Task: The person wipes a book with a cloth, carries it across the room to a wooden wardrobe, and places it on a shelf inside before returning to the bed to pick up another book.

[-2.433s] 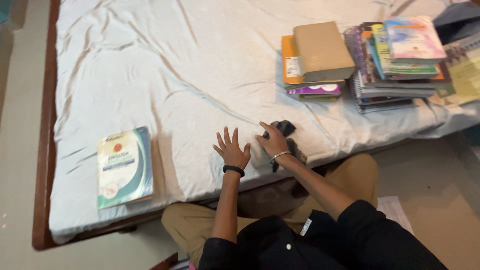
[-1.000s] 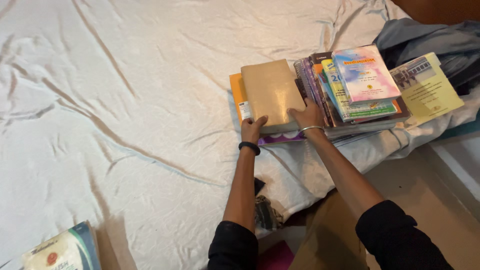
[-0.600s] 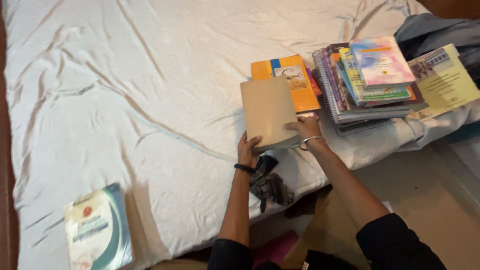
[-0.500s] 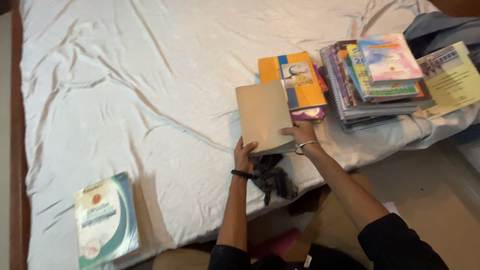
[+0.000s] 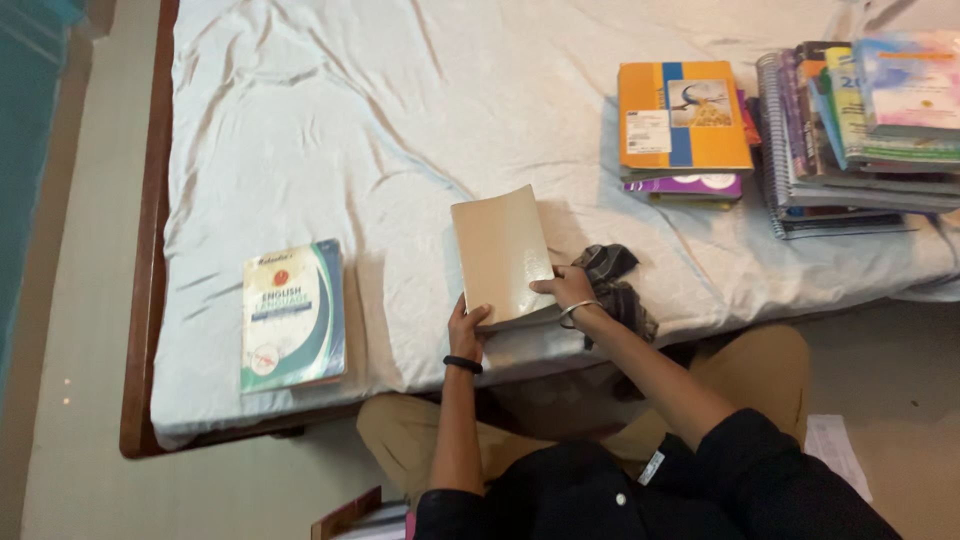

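Observation:
I hold a thick tan-covered book (image 5: 500,252) with both hands above the near edge of the bed. My left hand (image 5: 466,328), with a black band on the wrist, grips its near left corner. At the near right edge my right hand (image 5: 566,291), with a metal bangle, grips it. A dark crumpled cloth (image 5: 612,282) lies on the sheet just right of my right hand. A green and white book (image 5: 290,314) lies flat on the bed to the left.
A short stack topped by an orange and blue book (image 5: 682,118) sits at the far right, beside a taller pile of notebooks (image 5: 860,130). The white sheet (image 5: 380,130) is wrinkled; the bed's wooden frame (image 5: 148,260) runs along the left. A paper (image 5: 835,452) lies on the floor.
Both hands lifted the tan book off the orange stack and brought it left and toward me. The view swung left, bringing the green book and bed frame into sight.

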